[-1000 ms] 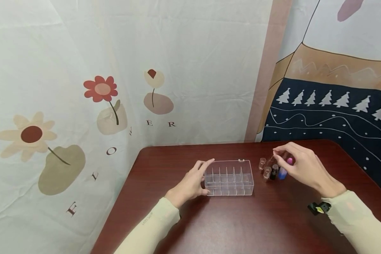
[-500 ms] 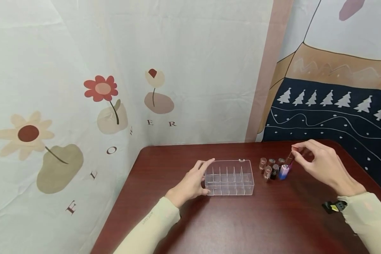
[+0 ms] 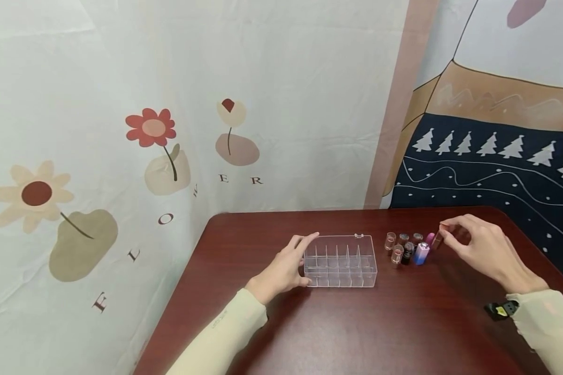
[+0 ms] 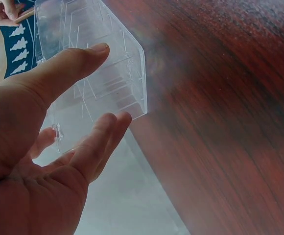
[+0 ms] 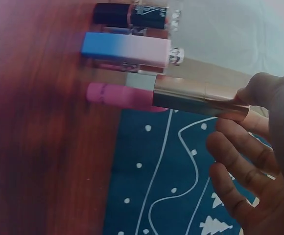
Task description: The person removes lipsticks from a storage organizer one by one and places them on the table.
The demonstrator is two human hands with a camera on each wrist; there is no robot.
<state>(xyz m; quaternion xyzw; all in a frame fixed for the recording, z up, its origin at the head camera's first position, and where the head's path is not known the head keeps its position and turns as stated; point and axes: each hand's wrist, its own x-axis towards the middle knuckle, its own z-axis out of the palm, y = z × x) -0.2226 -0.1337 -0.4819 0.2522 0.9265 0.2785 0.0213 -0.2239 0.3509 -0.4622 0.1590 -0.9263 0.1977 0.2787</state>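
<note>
A clear plastic box (image 3: 340, 271) with small compartments stands on the table, its see-through lid raised at the back. My left hand (image 3: 283, 268) grips the box's left end, thumb low at the front and fingers toward the lid. With thumb and fingertips, my right hand (image 3: 483, 252) pinches one end of a shiny copper-gold lipstick tube (image 5: 196, 97). The tube hangs at the right end of a group of lipsticks, beside a pink tube (image 5: 117, 95); whether its lower end touches the table I cannot tell. A blue-to-pink lipstick (image 3: 421, 254) stands near it.
Several other lipsticks stand close together right of the box, among them a black one (image 3: 407, 253) and clear-capped ones like this front-left tube (image 3: 396, 255). Beneath everything is a dark red-brown table (image 3: 338, 333). Printed cloths (image 3: 309, 104) hang behind it.
My right hand has carried the copper-gold lipstick tube from above the group to its right end and a little lower. My left hand has stayed on the box.
</note>
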